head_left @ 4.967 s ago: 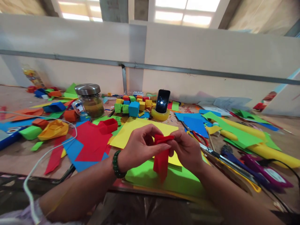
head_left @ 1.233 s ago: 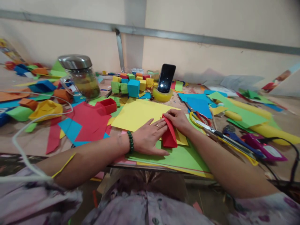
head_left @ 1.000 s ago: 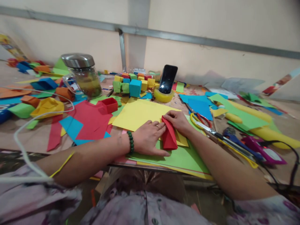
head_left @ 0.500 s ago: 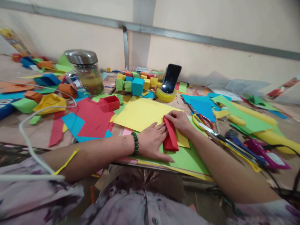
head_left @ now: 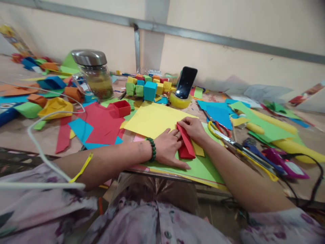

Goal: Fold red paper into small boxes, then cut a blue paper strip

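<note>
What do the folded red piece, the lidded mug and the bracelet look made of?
Folded red piece: matte paper or thin card; flat faces, creased edges.
Mug body: clear glass or hard plastic, since the liquid shows through.
Lid: probably metal, grey with a satin sheen.
Bracelet: glossy beads by their highlights; perhaps stone, glass or plastic.

Noted ahead of the left hand and right hand: a low lane over the flat yellow sheet, closed at its far end by the large blue cube and by the tape roll bearing the tilted phone. Leftward I can pass low over the red sheet; the red box and glass mug block further. White cable crosses my near left, over the sleeve. Right: scissors and cutter crowd the right forearm; little room there.
</note>
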### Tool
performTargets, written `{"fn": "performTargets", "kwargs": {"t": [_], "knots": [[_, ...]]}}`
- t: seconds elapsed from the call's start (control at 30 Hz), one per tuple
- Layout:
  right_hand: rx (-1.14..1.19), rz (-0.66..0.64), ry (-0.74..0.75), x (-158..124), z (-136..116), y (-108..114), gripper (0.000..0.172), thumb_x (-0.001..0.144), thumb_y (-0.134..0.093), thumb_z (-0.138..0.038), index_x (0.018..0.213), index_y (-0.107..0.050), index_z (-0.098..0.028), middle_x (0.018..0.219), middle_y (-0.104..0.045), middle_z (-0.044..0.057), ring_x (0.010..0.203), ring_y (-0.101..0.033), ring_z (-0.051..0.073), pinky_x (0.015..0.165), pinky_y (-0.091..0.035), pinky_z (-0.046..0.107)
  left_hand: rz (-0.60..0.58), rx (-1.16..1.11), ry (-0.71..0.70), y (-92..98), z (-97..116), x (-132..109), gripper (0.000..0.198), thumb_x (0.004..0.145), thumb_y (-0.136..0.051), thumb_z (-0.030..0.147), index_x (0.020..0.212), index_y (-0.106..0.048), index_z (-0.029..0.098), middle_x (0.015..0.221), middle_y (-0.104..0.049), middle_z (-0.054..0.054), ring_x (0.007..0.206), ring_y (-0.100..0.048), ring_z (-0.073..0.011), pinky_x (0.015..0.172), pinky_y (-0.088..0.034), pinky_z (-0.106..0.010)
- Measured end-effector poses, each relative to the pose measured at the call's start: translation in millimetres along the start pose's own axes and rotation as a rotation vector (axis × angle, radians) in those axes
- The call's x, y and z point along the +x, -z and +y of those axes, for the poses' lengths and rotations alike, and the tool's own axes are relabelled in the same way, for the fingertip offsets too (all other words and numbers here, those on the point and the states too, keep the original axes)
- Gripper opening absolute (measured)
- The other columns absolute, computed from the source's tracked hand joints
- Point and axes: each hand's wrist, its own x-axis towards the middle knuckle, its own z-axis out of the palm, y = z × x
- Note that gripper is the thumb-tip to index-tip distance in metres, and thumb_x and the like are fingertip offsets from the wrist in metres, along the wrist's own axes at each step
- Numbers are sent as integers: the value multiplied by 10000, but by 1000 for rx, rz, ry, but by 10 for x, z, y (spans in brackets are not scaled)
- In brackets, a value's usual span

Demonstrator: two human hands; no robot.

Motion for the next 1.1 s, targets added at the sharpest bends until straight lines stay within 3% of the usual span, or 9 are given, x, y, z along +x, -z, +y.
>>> {"fn": "performTargets", "kwargs": {"t": [0.1,0.2,0.37,0.5,0.63,0.73,0.83,1.0,1.1], "knots": [[-42,-2,-7,5,-7,2,199,809,-590,-303,700,-676,-161,729,-711,48,675,-594,170,650,-425,280,16,-15,25,-26,41,-13,980,738,-385,846,1276,-534,41,1353,-490,-267,1285,-401,-406,1088,-242,-553],[-69,1,7,11,3,9,205,823,-590,-304,711,-686,-162,753,-720,50,688,-602,172,663,-431,279,21,-48,60,-45,104,-84,953,833,-381,743,1429,-342,0,1495,-321,-280,1404,-271,-389,1139,-186,-509],[-130,17,0,10,4,12,200,849,-589,-302,751,-697,-164,794,-730,56,733,-617,181,689,-434,283,-23,-70,94,-32,188,-266,980,872,-320,725,1474,-211,-41,1540,-204,-295,1449,-170,-386,1155,-146,-524],[-220,44,-71,-8,-38,2,197,866,-587,-310,779,-697,-171,831,-730,61,756,-615,189,681,-416,291,-15,-105,-3,-29,192,-313,1000,825,-305,796,1473,-264,37,1528,-281,-258,1442,-197,-374,1149,-127,-569],[-274,54,-96,-21,-73,-13,195,869,-591,-325,793,-695,-178,848,-728,62,772,-608,197,675,-399,298,7,-118,-16,-34,193,-288,951,787,-325,829,1356,-455,79,1438,-425,-246,1380,-300,-379,1141,-123,-591],[-285,53,-106,-25,-83,-17,202,871,-583,-333,802,-695,-181,850,-726,65,772,-605,203,673,-398,305,21,-113,-12,-29,221,-278,917,765,-369,835,1264,-538,85,1342,-515,-224,1297,-386,-370,1124,-199,-566],[-280,50,-98,-28,-79,-9,205,874,-572,-334,808,-695,-184,856,-725,65,776,-604,204,678,-403,305,27,-85,-17,-11,251,-290,895,764,-388,828,1210,-574,75,1302,-526,-217,1216,-444,-354,1089,-284,-511],[-258,34,-77,-42,-59,21,193,878,-563,-323,814,-686,-189,862,-723,60,777,-603,198,685,-405,298,31,-30,-49,24,268,-329,745,863,-377,714,1271,-529,110,1323,-515,-190,1244,-433,-342,1114,-221,-543],[-298,44,-104,-51,-63,30,196,880,-562,-338,827,-684,-194,865,-720,67,778,-598,208,663,-389,302,26,-1,-91,29,278,-335,710,868,-411,683,1229,-544,87,1225,-568,-201,1195,-465,-349,1083,-279,-510]]}}
